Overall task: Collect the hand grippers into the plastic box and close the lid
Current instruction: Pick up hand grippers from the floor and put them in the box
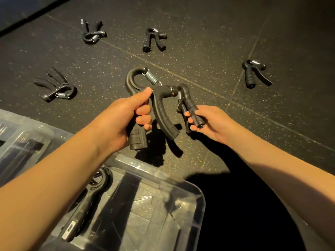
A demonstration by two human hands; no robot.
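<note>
The left hand [125,122] is clenched around the ribbed handle of a black hand gripper [164,115], whose hooked top and coiled steel spring are held up above the floor [208,42]. A second gripper [189,103], black with a ridged grip, is pinched near its handle end by the curled fingers of the right hand [213,124]. Below, a clear plastic box [200,196] with rounded corners stands open, and a boxed gripper [94,194] is seen lying inside, partly hidden by the left forearm. Another clear plastic piece [27,131] lies at the left edge. Across the dark, speckled rubber floor are scattered a near pair [56,87], a far pair [92,34], a middle gripper [154,39] and a right-side gripper [255,73].
</note>
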